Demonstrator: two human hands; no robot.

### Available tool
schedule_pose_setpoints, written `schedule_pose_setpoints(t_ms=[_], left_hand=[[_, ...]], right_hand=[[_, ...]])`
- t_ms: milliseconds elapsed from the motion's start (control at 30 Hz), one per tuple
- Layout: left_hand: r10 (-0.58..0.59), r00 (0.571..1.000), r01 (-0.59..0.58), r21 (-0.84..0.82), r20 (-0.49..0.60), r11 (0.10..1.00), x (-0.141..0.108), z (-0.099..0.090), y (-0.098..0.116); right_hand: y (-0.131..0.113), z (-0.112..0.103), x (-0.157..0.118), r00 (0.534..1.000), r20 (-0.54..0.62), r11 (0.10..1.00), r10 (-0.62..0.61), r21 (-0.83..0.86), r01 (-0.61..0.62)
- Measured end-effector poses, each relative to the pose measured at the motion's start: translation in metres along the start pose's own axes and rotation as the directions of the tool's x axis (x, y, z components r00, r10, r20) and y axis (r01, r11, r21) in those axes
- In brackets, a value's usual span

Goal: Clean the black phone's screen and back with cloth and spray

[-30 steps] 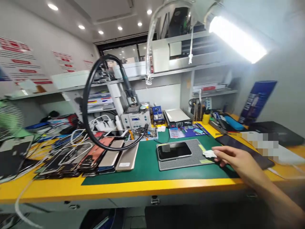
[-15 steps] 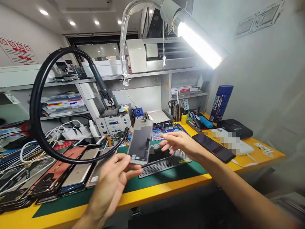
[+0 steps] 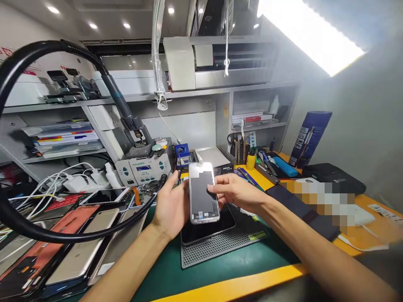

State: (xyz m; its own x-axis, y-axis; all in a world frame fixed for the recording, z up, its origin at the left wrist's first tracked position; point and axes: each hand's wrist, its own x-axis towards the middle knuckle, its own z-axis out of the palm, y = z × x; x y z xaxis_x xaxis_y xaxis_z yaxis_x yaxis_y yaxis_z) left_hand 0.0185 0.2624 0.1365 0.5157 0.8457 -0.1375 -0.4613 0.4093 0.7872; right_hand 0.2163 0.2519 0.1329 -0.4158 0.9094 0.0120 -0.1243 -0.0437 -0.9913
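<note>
A phone screen panel (image 3: 203,195) is held upright and tilted between both hands, its dark inner side with a silvery frame facing me. My left hand (image 3: 173,205) supports its left edge, thumb raised and the other fingers hidden behind it. My right hand (image 3: 231,191) pinches the right edge, thumb on the dark surface. Below the panel, a black phone (image 3: 209,228) lies on a grey perforated mat (image 3: 220,248), which rests on the green work mat (image 3: 189,279).
Several phones and phone parts (image 3: 83,247) cover the left side, crossed by a black hose (image 3: 78,238). Behind stand a soldering station (image 3: 145,170) and a yellow bottle (image 3: 251,159). At the right are a dark phone (image 3: 302,212) and a black case (image 3: 335,177).
My right hand has moved in and taken hold of the panel's right edge. The panel has turned more upright, and my left hand has shifted up along its left side. The view has moved closer.
</note>
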Motion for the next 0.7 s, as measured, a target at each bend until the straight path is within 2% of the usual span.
schedule_pose_setpoints(t_ms=[67, 133, 233, 367, 567, 700], left_hand=[[-0.063, 0.998, 0.063, -0.019, -0.014, 0.998, 0.004, 0.003, -0.003], [-0.075, 0.996, 0.074, -0.005, -0.049, 0.997, 0.005, 0.005, -0.007], [-0.067, 0.995, 0.067, 0.004, -0.075, 0.998, 0.005, 0.006, -0.008], [-0.104, 0.989, 0.099, -0.049, -0.102, 0.994, 0.006, 0.004, -0.002], [-0.043, 0.994, 0.039, -0.038, -0.103, 0.998, 0.004, 0.001, 0.011], [-0.067, 0.992, 0.066, -0.015, -0.111, 0.998, 0.002, 0.002, 0.014]], right_hand=[[0.007, 0.005, -0.001, 0.998, 0.055, 0.999, 0.034, -0.024, -0.033], [0.013, 0.011, -0.001, 0.996, 0.075, 0.998, 0.044, -0.037, -0.041], [0.017, 0.018, -0.001, 0.997, 0.034, 0.998, 0.064, -0.012, -0.063], [0.016, 0.02, -0.002, 0.995, -0.001, 0.994, 0.101, 0.045, -0.101], [0.009, 0.02, -0.012, 0.964, 0.158, 0.974, 0.212, 0.046, -0.222], [0.006, 0.025, -0.013, 0.961, 0.131, 0.968, 0.246, 0.021, -0.25]])
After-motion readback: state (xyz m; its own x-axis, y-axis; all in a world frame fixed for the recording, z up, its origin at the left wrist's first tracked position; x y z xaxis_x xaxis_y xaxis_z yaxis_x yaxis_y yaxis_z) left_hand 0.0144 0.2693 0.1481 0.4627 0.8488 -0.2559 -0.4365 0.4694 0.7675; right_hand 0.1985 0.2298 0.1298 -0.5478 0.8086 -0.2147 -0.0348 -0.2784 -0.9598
